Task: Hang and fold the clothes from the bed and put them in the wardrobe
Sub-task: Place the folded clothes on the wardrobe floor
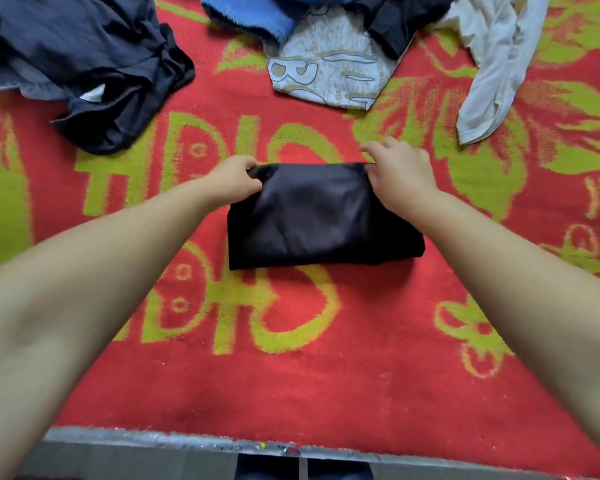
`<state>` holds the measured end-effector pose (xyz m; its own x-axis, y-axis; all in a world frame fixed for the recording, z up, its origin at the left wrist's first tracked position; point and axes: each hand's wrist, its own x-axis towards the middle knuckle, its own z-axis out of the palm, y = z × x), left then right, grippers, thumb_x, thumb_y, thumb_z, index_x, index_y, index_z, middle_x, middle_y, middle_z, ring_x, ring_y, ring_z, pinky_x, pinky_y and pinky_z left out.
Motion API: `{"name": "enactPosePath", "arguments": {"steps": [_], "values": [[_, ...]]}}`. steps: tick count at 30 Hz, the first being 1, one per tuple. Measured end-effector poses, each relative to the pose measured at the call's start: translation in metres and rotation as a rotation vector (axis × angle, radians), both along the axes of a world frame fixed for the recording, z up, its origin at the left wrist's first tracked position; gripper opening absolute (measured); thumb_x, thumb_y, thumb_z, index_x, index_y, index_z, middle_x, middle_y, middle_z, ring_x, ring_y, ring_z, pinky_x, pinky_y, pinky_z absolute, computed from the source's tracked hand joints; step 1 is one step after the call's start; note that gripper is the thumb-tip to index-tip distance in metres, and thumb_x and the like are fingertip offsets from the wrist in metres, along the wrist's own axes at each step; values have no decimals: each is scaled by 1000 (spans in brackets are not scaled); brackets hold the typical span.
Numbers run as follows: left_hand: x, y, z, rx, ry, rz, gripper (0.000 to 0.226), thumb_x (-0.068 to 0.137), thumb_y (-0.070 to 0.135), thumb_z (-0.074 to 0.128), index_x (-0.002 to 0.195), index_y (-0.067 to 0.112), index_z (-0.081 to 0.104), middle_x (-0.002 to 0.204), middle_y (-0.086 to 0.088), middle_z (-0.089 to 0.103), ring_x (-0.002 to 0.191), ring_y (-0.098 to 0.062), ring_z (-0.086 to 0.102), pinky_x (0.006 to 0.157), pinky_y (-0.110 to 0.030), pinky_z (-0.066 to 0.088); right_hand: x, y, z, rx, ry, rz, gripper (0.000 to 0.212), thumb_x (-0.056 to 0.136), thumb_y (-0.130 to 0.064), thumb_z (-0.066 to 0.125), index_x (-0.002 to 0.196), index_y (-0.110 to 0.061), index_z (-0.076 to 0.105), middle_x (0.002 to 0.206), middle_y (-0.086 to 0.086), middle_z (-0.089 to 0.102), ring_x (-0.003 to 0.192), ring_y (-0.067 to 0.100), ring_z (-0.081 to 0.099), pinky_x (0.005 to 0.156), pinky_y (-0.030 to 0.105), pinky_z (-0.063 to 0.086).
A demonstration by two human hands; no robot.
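Both hands were on the far edge of a dark folded garment (321,216) that lay in the middle of the bed, on a red blanket (326,375) patterned in yellow-green. At the garment's far left corner the left hand (234,183) pinched the cloth between thumb and curled fingers, and at the far right corner the right hand (397,176) did the same, its knuckles bent over the top layer. The garment looked like a thin, smooth knit folded into a compact rectangle, so it would probably be light and entirely limp, with no stiffness to keep its shape when lifted. The layers seemed likely to slide over one another and the fold to sag open if it were raised by those two corners alone. A safer hold, by this reading, would be a flat palm under the near folded edge with the other palm on top, or both hands slid beneath the short ends. Farther off on the bed lay the unfolded things: a dark blue heap (84,71) at the far left, a blue piece (250,15), a grey printed shirt (326,77) and a white garment (489,67) at the far right. No wardrobe was in view.
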<state>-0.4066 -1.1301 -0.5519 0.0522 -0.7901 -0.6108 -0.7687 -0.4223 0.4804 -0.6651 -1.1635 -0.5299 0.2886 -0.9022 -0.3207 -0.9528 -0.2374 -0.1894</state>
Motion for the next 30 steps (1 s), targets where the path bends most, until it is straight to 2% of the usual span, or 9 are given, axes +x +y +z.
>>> {"name": "enactPosePath", "arguments": {"steps": [2, 3, 6, 8, 11, 14, 18, 24, 30], "values": [[-5, 4, -13, -173, -243, -22, 47, 91, 23, 56, 136, 14, 46, 132, -14, 52, 123, -30, 46, 102, -39, 36, 6, 12, -8, -100, 79, 74, 54, 94, -11, 45, 146, -22, 36, 154, 11, 29, 145, 28, 18, 113, 58, 9], [-10, 13, -16, -268, -326, -84, 57, 93, 32, 53, 145, 16, 35, 144, -13, 41, 135, -29, 35, 112, -47, 25, 9, 24, -11, -130, 85, 142, 61, 90, -11, 47, 148, -21, 32, 158, 12, 20, 148, 30, 8, 112, 63, 2], [-35, 57, -24, -470, -341, -416, 76, 89, 54, 38, 152, 19, 16, 158, -14, 17, 147, -28, 11, 114, -58, 5, 8, 74, -19, -52, 56, 302, 83, 79, -26, 57, 153, -22, 19, 160, 18, 4, 146, 39, -7, 106, 72, -3], [-51, 90, -29, -371, -346, -621, 90, 84, 60, 42, 152, 25, -5, 160, -16, -4, 147, -30, -5, 112, -61, 2, -2, 96, -22, 67, 97, 290, 95, 77, -35, 60, 154, -28, 5, 159, 18, -9, 144, 41, -16, 105, 75, -1], [-65, 109, -41, -122, -419, -603, 107, 84, 52, 57, 141, 33, -31, 153, -12, -32, 143, -33, -24, 111, -64, 0, -12, 101, -34, 176, 223, 251, 104, 83, -33, 62, 148, -37, -19, 154, 11, -32, 140, 38, -30, 104, 75, 1], [-77, 97, -43, -125, -441, -472, 107, 88, 25, 61, 144, 33, -29, 153, -13, -32, 144, -36, -20, 111, -66, 5, -3, 90, -40, 152, 253, 190, 100, 90, -12, 56, 146, -40, -21, 154, 9, -32, 141, 39, -27, 105, 73, 9], [-77, 83, -31, -103, -424, -455, 101, 87, -12, 45, 147, 35, -22, 155, -13, -27, 144, -38, -17, 113, -63, 9, 2, 83, -32, 194, 281, 177, 91, 93, -1, 47, 150, -40, -13, 159, 6, -22, 144, 37, -19, 108, 65, 20], [-63, 64, 35, -112, -403, -494, 96, 86, -16, 43, 151, 30, -11, 158, -13, -15, 144, -41, -14, 115, -59, 12, 11, 59, 33, 212, 259, 169, 80, 96, -4, 45, 152, -38, 0, 161, 4, 6, 147, 34, 4, 104, 52, 33], [-35, 52, 150, -237, -496, -443, 90, 89, -11, 42, 151, 29, -10, 159, -12, -8, 144, -41, -10, 114, -59, 14, 37, 42, 148, 49, 279, 246, 80, 96, -10, 49, 152, -36, -2, 160, 6, 8, 146, 36, 7, 101, 51, 35]]}}
